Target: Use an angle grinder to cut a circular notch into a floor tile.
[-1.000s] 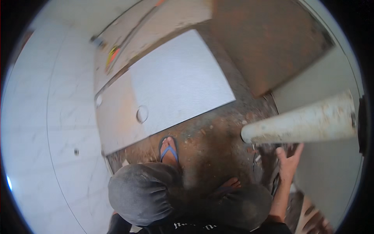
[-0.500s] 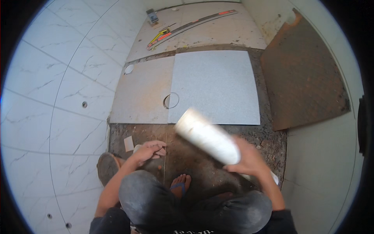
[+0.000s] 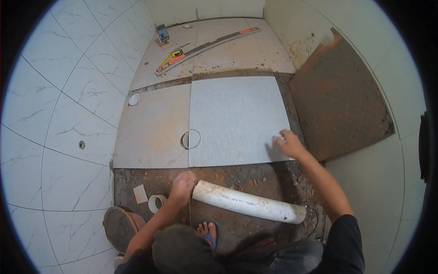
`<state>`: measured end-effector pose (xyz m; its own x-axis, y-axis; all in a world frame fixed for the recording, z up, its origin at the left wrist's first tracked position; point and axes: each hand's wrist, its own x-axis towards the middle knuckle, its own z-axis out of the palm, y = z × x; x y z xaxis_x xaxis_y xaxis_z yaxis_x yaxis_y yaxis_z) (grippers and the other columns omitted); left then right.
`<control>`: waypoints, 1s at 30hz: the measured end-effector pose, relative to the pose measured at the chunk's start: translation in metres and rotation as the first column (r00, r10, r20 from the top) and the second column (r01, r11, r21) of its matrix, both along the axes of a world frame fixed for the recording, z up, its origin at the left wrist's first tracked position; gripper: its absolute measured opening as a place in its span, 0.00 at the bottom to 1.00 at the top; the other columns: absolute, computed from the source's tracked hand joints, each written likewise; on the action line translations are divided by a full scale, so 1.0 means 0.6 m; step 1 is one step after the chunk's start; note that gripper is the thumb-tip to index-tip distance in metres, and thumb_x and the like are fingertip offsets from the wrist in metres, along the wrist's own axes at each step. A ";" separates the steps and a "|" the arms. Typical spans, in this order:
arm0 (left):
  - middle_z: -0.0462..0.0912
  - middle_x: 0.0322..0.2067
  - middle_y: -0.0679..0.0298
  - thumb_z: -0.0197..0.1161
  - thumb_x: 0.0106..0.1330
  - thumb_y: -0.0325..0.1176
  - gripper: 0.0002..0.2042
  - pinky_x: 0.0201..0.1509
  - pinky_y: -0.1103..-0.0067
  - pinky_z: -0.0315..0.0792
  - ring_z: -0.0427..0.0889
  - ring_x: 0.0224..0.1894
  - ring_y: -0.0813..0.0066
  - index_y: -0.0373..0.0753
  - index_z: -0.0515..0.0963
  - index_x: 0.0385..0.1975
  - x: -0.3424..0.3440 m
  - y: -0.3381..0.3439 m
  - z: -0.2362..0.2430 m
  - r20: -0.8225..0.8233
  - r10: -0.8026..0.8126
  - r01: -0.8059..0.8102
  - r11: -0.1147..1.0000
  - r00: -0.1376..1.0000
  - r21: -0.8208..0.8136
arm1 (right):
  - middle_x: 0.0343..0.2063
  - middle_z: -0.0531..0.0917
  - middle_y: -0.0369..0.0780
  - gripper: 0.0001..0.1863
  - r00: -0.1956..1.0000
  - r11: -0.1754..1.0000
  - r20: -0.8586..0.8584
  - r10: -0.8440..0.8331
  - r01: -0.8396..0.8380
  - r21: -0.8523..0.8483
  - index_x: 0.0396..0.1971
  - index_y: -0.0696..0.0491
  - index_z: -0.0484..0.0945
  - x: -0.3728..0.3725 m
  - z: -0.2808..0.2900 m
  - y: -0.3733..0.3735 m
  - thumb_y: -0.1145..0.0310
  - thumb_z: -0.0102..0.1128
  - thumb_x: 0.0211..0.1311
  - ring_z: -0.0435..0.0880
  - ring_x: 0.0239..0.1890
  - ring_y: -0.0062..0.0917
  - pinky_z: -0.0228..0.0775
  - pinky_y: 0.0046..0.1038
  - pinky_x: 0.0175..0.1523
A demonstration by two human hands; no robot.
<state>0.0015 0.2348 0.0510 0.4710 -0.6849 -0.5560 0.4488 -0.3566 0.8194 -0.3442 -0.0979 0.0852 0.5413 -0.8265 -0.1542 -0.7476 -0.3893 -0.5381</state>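
My left hand [image 3: 182, 185] is blurred beside the left end of a white plastic pipe [image 3: 246, 201] lying on the rough floor; whether it grips anything is unclear. My right hand [image 3: 287, 144] is raised over the lower right part of a white floor tile [image 3: 235, 114], fingers bent and apart, holding nothing. A beige, stained tile [image 3: 150, 146] lies left of it, with a round cut [image 3: 190, 139] where the two meet and a white round piece [image 3: 134, 99] near its corner.
A bucket [image 3: 121, 230], pipe ring [image 3: 156, 203] and small white piece [image 3: 140, 194] lie at left. A brown tile [image 3: 340, 96] leans on the right wall. A level [image 3: 214, 43], tape measure [image 3: 176, 54] and phone [image 3: 162, 33] lie behind. Tiled wall [image 3: 68, 114] at left.
My right hand carried the pipe across, let go of it on the floor and moved up over the white tile. My left hand shifted slightly. My view swung upright toward the tiles.
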 end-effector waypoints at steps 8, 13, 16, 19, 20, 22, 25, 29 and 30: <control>0.47 0.76 0.45 0.62 0.72 0.43 0.43 0.80 0.63 0.51 0.55 0.77 0.51 0.28 0.45 0.76 -0.026 -0.123 -0.033 -0.562 0.470 -0.408 0.880 0.681 0.241 | 0.58 0.77 0.60 0.34 0.869 0.877 -0.124 -0.478 0.481 -0.010 0.55 0.64 0.74 0.053 -0.082 -0.166 0.44 0.54 0.71 0.75 0.63 0.54 0.67 0.47 0.67; 0.56 0.72 0.47 0.66 0.69 0.44 0.42 0.79 0.61 0.51 0.58 0.75 0.53 0.28 0.51 0.73 -0.042 -0.141 -0.012 -0.562 0.540 -0.495 0.833 0.627 0.248 | 0.58 0.78 0.59 0.34 0.778 0.784 -0.108 -0.618 0.602 -0.153 0.57 0.64 0.74 0.061 -0.107 -0.186 0.45 0.51 0.73 0.76 0.62 0.54 0.67 0.49 0.66; 0.62 0.68 0.49 0.67 0.69 0.44 0.37 0.78 0.62 0.54 0.61 0.73 0.55 0.31 0.56 0.70 -0.042 -0.147 -0.044 -0.590 0.534 -0.527 0.825 0.605 0.205 | 0.56 0.80 0.59 0.34 0.777 0.775 -0.022 -0.630 0.626 -0.089 0.56 0.64 0.76 0.052 -0.127 -0.215 0.45 0.52 0.73 0.77 0.61 0.53 0.68 0.48 0.66; 0.65 0.67 0.49 0.67 0.70 0.44 0.35 0.77 0.64 0.55 0.63 0.71 0.56 0.34 0.59 0.70 -0.036 -0.151 -0.035 -0.552 0.583 -0.549 0.797 0.595 0.251 | 0.54 0.81 0.60 0.34 0.793 0.793 -0.029 -0.608 0.607 -0.051 0.52 0.65 0.80 0.067 -0.114 -0.222 0.43 0.54 0.70 0.77 0.62 0.54 0.68 0.47 0.66; 0.66 0.67 0.49 0.68 0.70 0.44 0.36 0.78 0.65 0.54 0.63 0.72 0.56 0.34 0.59 0.71 -0.042 -0.156 -0.019 -0.515 0.606 -0.561 0.785 0.606 0.263 | 0.54 0.81 0.60 0.34 0.798 0.799 -0.028 -0.601 0.600 -0.054 0.52 0.65 0.80 0.065 -0.106 -0.228 0.43 0.54 0.70 0.77 0.62 0.54 0.68 0.47 0.66; 0.68 0.65 0.52 0.68 0.69 0.44 0.35 0.77 0.66 0.55 0.64 0.71 0.59 0.36 0.60 0.71 -0.043 -0.171 0.030 -0.551 0.546 -0.563 0.811 0.632 0.158 | 0.58 0.80 0.58 0.36 0.784 0.779 0.052 -0.619 0.621 -0.086 0.54 0.65 0.81 0.047 -0.092 -0.239 0.42 0.54 0.70 0.76 0.64 0.53 0.68 0.44 0.66; 0.70 0.64 0.57 0.70 0.69 0.43 0.35 0.77 0.66 0.55 0.65 0.69 0.61 0.40 0.61 0.71 -0.055 -0.194 0.096 -0.563 0.434 -0.550 0.834 0.704 -0.045 | 0.59 0.79 0.61 0.39 0.808 0.808 -0.018 -0.589 0.588 -0.031 0.57 0.69 0.78 0.035 -0.046 -0.268 0.43 0.55 0.70 0.77 0.64 0.51 0.67 0.43 0.67; 0.68 0.69 0.61 0.67 0.72 0.39 0.32 0.78 0.60 0.52 0.65 0.71 0.59 0.43 0.61 0.73 -0.046 -0.196 0.095 -0.466 0.352 -0.467 0.871 0.811 -0.154 | 0.57 0.78 0.65 0.43 0.841 0.845 0.077 -0.535 0.531 0.069 0.56 0.76 0.74 0.055 -0.030 -0.275 0.42 0.58 0.69 0.77 0.65 0.49 0.68 0.39 0.66; 0.68 0.69 0.61 0.67 0.72 0.39 0.32 0.78 0.60 0.52 0.65 0.71 0.59 0.43 0.61 0.73 -0.047 -0.201 0.096 -0.453 0.342 -0.462 0.867 0.823 -0.185 | 0.56 0.78 0.65 0.45 0.870 0.870 0.041 -0.492 0.491 0.033 0.56 0.78 0.73 0.045 -0.037 -0.268 0.42 0.60 0.69 0.77 0.65 0.48 0.68 0.38 0.66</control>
<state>-0.0266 0.1142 0.1089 0.5213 -0.6338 -0.5714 0.8041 0.1406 0.5776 -0.3173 -0.2589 0.0631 0.0728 -0.9846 -0.1587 -0.8133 0.0335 -0.5809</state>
